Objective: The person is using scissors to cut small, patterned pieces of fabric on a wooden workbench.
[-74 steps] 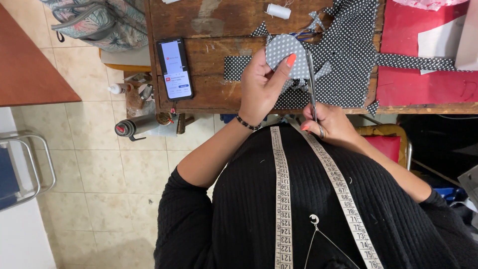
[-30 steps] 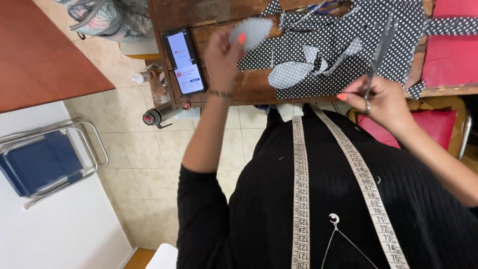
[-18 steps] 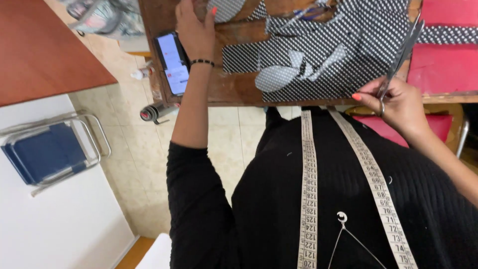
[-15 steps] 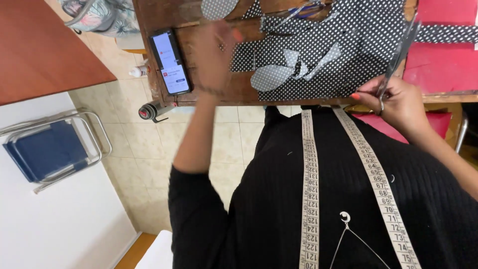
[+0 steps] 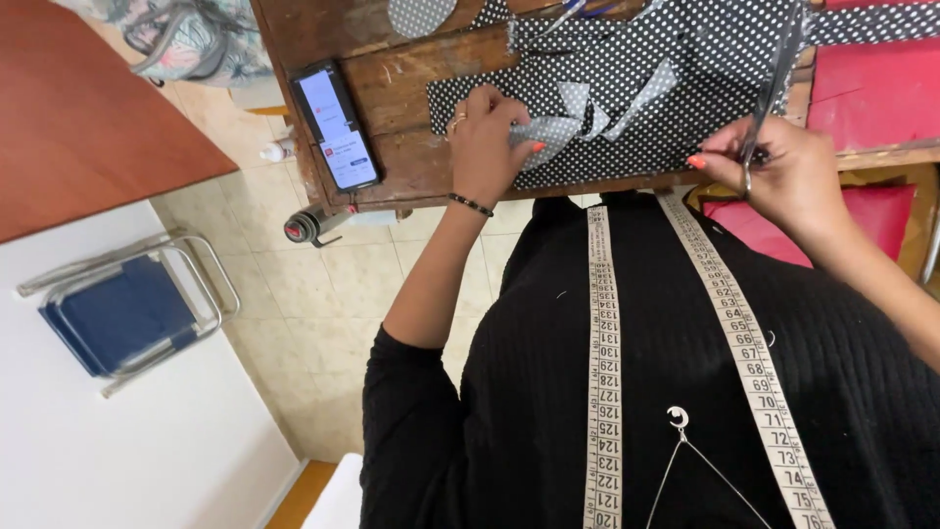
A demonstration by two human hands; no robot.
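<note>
My left hand (image 5: 485,137) rests on the black polka-dot fabric (image 5: 666,88) spread over the wooden table (image 5: 401,69), its fingers closing on a loose grey dotted scrap (image 5: 550,132). My right hand (image 5: 783,171) grips a pair of long scissors (image 5: 774,73) at the table's front edge, blades pointing away from me over the fabric. A cut round dotted piece (image 5: 421,14) lies on the table at the far side, apart from both hands. A measuring tape (image 5: 599,362) hangs round my neck over a black top.
A phone (image 5: 336,124) with a lit screen lies on the table's left part. Red fabric (image 5: 876,83) covers the right end. A folding blue chair (image 5: 127,313) stands on the tiled floor at left, beside a brown tabletop (image 5: 78,118). A bag (image 5: 196,44) sits beyond.
My left hand set the round dotted piece down at the far side of the table, then came back to the scrap on the fabric. My right hand kept hold of the scissors.
</note>
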